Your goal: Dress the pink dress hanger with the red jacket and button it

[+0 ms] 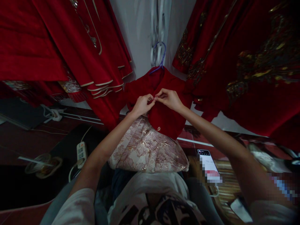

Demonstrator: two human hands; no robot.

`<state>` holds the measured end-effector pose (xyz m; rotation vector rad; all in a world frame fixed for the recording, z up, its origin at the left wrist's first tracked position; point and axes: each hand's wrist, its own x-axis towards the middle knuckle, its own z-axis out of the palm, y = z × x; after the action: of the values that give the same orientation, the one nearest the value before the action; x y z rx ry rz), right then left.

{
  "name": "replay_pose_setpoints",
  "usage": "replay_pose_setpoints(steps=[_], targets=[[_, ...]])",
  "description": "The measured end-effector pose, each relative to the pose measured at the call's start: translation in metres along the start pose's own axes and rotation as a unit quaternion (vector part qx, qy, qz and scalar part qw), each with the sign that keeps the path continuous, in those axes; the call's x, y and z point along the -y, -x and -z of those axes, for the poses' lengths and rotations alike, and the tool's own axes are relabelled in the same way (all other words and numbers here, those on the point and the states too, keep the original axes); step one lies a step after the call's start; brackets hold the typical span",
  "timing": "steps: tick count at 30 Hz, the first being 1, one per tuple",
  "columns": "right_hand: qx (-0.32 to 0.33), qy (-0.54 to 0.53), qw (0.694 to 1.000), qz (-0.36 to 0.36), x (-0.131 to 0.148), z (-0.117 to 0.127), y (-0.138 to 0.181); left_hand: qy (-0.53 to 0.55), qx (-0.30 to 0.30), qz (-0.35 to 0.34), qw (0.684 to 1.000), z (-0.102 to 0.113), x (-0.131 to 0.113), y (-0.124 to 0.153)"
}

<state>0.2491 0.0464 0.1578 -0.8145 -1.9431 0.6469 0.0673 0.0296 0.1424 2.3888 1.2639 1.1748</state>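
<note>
A short red jacket (168, 120) hangs in front of me on a purple hanger (162, 57). My left hand (142, 105) pinches the jacket's front edge, thumb and forefinger together. From the other side my right hand (170, 99) pinches a small pale beaded button (156, 97) on that edge, and the fingertips of both hands meet there. Fingers partly hide the button. Lower on the front is another beaded button, flower-shaped (158, 128). Beneath the jacket, a pink and gold brocade cloth (145, 150) spreads down to my lap.
Red garments with pale trim (98, 72) hang at left, and embroidered red ones (255, 75) at right. A power strip (81, 153) and a plastic cup (41, 165) lie at lower left. A lit phone (208, 164) rests on a slatted wooden surface (231, 178) at right.
</note>
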Motion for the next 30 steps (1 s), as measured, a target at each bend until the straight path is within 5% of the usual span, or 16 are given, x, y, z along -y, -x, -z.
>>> replay_pose_setpoints(steps=[12,18,25,30], targets=[[0.077,0.001,0.997,-0.01,-0.004,0.011,-0.011,-0.048,0.03,-0.045,0.997,0.005,-0.006,-0.004],[0.052,0.029,0.998,0.004,0.0,0.002,-0.003,-0.049,0.049,-0.07,0.995,0.01,-0.007,-0.004],[0.123,-0.063,0.99,-0.004,-0.011,0.015,-0.008,-0.015,0.034,-0.044,0.998,0.004,0.0,-0.002],[0.101,-0.094,0.99,0.005,-0.021,0.015,-0.01,-0.03,0.016,-0.048,0.998,0.002,0.0,-0.001]])
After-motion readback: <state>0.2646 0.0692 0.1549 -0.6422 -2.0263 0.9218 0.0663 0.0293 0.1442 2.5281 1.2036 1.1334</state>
